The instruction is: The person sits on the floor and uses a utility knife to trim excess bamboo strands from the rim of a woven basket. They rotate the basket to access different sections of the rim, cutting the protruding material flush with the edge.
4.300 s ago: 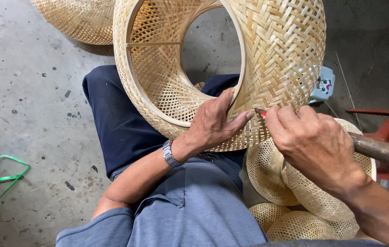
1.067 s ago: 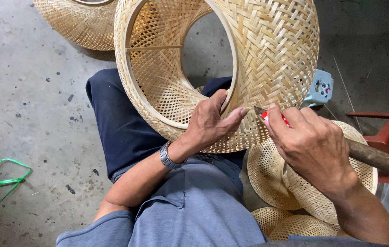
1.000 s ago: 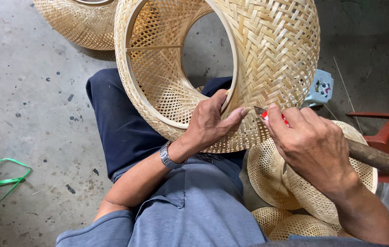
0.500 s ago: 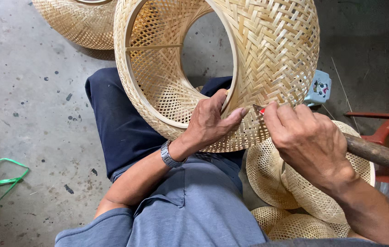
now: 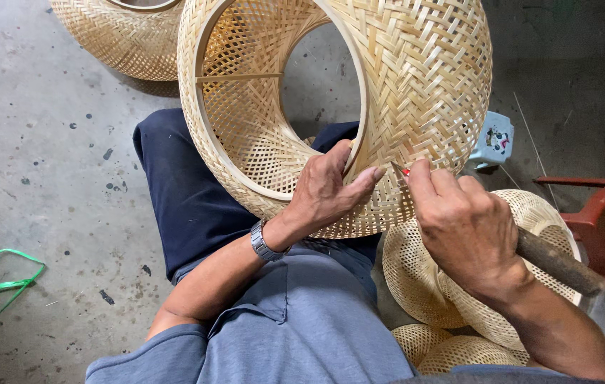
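The woven basket point(image 5: 388, 92) rests on the person's lap, the left hand point(image 5: 327, 188) clasping its rim; the right hand point(image 5: 462, 227) grips a wooden-handled tool point(image 5: 555, 263) whose tip could slip toward those fingers

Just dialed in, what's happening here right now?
A seated person steadies a large woven basket on their lap, left hand gripping its lower edge. The right hand presses a small red-tipped tool against the weave; a wooden handle juts out behind that hand. More woven pieces lie at the person's right on the concrete floor.
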